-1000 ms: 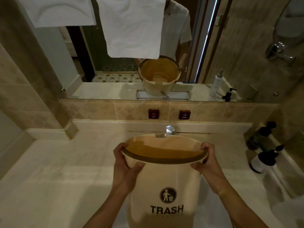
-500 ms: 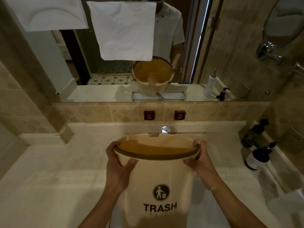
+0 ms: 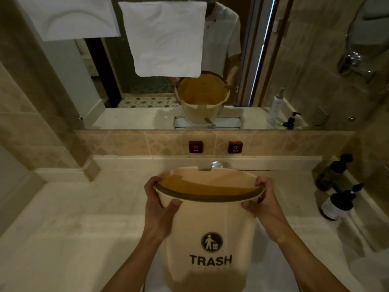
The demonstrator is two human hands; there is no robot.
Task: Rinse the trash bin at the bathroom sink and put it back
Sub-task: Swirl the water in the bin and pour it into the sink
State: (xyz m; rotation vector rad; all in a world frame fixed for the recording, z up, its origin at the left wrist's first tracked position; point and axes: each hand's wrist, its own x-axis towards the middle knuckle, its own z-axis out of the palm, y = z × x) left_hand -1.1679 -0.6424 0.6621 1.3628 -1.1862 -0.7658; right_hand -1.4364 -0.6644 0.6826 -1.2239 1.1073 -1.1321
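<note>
Pale marble vanity counter (image 3: 63, 228) bearing two dark pump bottles (image 3: 339, 204) (both standing at its right edge).

One trash bin (image 3: 208, 232), two hands, two dark pump bottles (right side), two wall buttons, one faucet (image 3: 216, 165).

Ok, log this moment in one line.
trash bin upright over sink | left hand, right hand grip rim | faucet behind

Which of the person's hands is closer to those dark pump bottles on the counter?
Right. The right hand grips the trash bin rim on the side facing the pump bottles; the left hand grips the opposite side, farther away.
</note>
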